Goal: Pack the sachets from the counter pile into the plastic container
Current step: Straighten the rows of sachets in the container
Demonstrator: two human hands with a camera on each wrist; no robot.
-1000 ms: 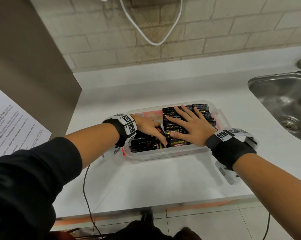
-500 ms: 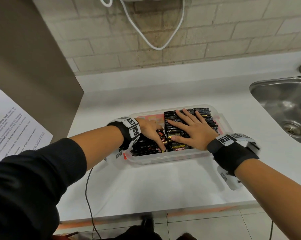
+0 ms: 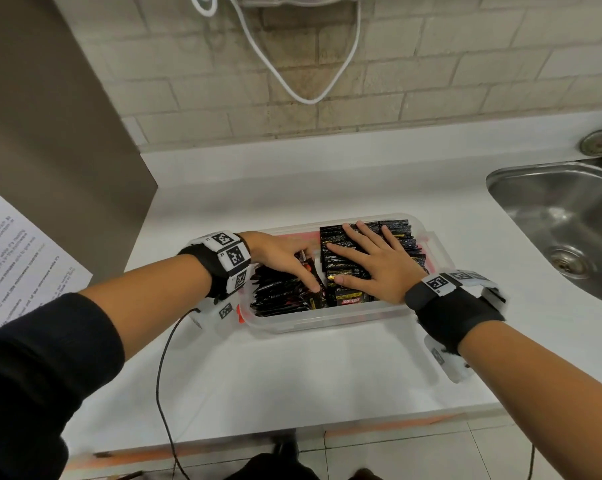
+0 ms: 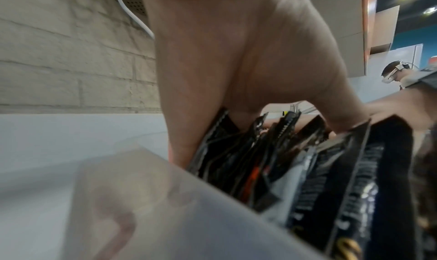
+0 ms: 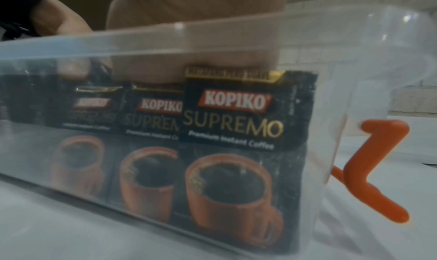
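Note:
A clear plastic container (image 3: 327, 323) sits mid-counter, packed with black Kopiko sachets (image 3: 400, 237) standing in rows. My right hand (image 3: 372, 265) lies flat with spread fingers on top of the right-hand rows. My left hand (image 3: 282, 252) reaches into the left part. Its fingers go down behind a loose bundle of sachets (image 3: 279, 299) and its thumb lies across the near side. In the left wrist view the left hand (image 4: 236, 58) has sachets (image 4: 272, 152) between fingers and thumb, above the container wall (image 4: 165, 208). The right wrist view shows sachet fronts (image 5: 231, 114) through the container wall (image 5: 212, 34), with my right hand (image 5: 189, 6) on top.
A steel sink (image 3: 552, 216) lies to the right. A brown panel (image 3: 50, 133) and a printed sheet (image 3: 15, 265) stand at the left. An orange latch (image 5: 369, 161) hangs on the container's end. A black cable (image 3: 161, 375) drops over the counter's front edge. Bare white counter (image 3: 292, 375) surrounds the container.
Both hands stay in the container in nearly the same pose. The left thumb has shifted slightly along the sachets, and the head view has tilted a little.

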